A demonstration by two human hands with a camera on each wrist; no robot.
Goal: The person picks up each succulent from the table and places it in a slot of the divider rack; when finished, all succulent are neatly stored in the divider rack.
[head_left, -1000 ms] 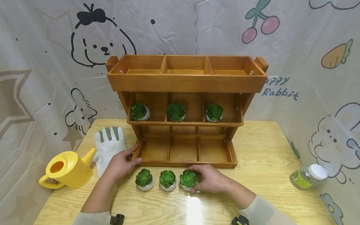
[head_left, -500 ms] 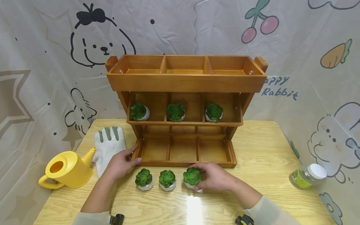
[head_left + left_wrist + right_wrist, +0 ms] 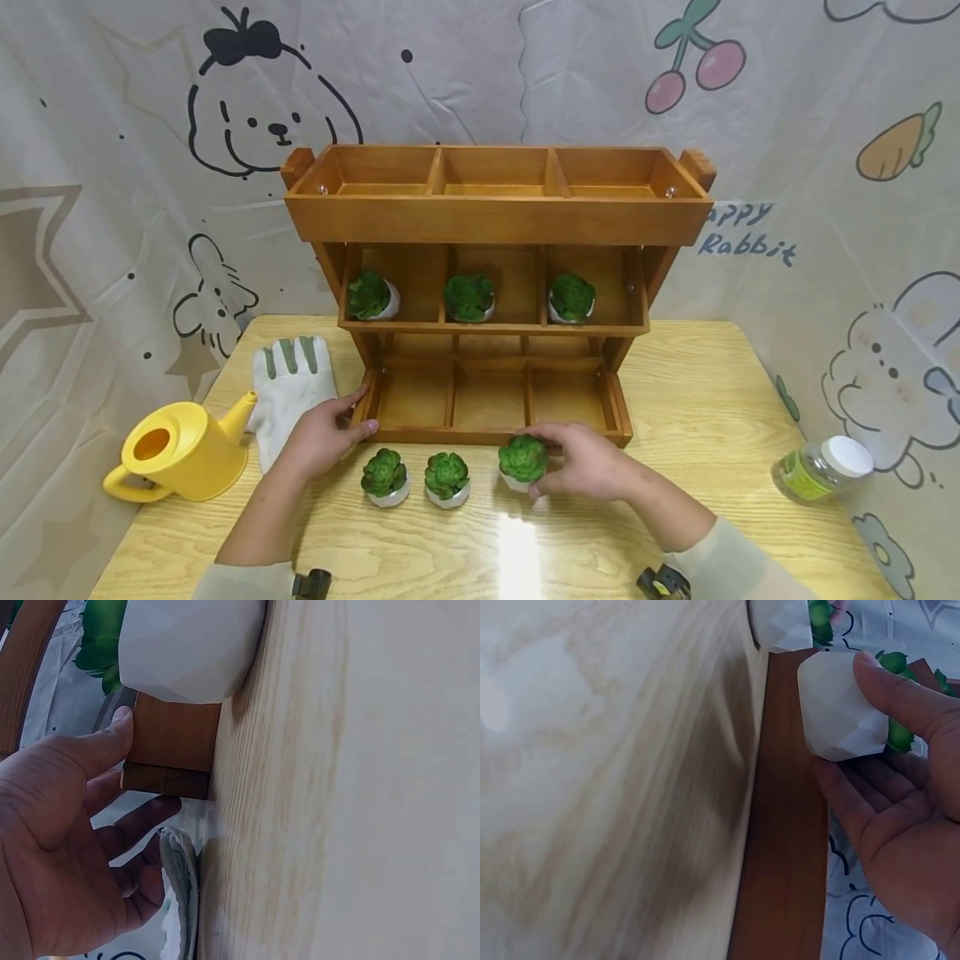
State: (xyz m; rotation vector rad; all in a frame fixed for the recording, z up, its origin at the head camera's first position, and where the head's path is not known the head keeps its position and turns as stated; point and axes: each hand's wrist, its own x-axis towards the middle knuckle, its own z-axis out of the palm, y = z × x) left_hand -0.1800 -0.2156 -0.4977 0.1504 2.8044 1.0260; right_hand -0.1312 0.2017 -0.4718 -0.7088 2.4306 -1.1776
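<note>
My right hand (image 3: 592, 468) pinches the white faceted pot of a small green succulent (image 3: 522, 460) between thumb and fingers. In the right wrist view, this pot (image 3: 841, 709) is raised off the table, in front of the lowest board. Two more potted succulents, a left one (image 3: 385, 477) and a middle one (image 3: 447, 481), stand on the table before the three-tier wooden plant stand (image 3: 498, 223). My left hand (image 3: 324, 437) holds the stand's lower left corner; the left wrist view shows its thumb (image 3: 114, 742) on the front board and its fingers by the side.
Three potted succulents, one of them central (image 3: 468, 298), sit in the middle tier. On the left are a yellow watering can (image 3: 187, 450) and a white and green glove (image 3: 292, 392). A white-lidded jar (image 3: 821, 471) stands at the far right of the table (image 3: 705, 400).
My right hand has carried its succulent to the right and a little up toward the stand, away from the other two. My left hand has stayed at the corner.
</note>
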